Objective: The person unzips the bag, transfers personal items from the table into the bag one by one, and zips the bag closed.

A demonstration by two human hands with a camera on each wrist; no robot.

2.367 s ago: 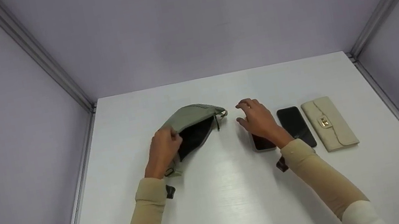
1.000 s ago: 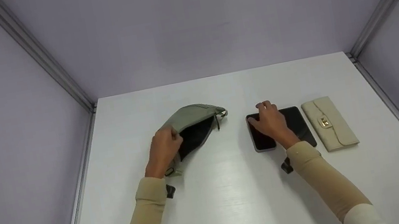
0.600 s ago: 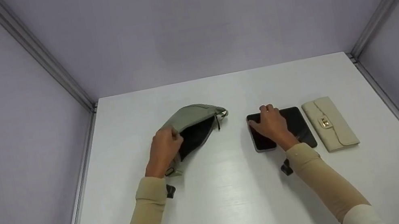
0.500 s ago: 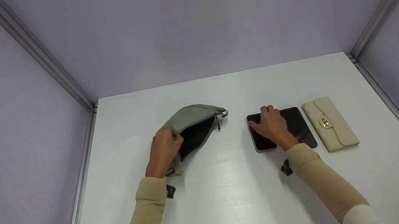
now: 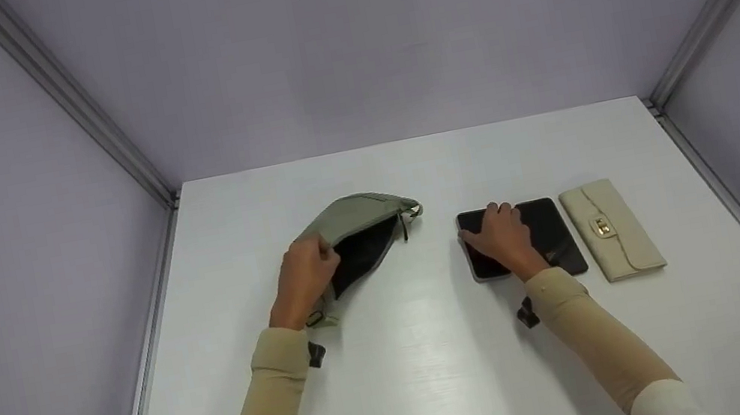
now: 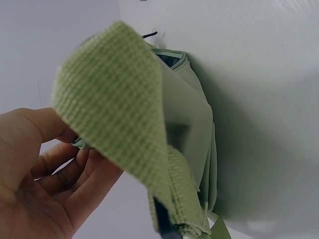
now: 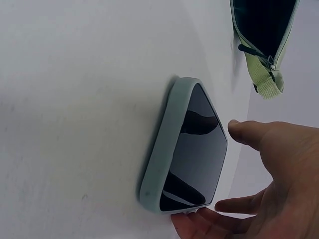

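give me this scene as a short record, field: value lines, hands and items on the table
left hand: the left hand grips the green pouch and holds its mouth open
pouch inside: dark lining shows
right hand: the right hand lies over the near phone, fingers at its edges, phone flat on the white table
second phone: the black phone lies beside it
wallet: the cream wallet lies flat, farthest right, clasp up

Bright even light, soft shadows, sharp
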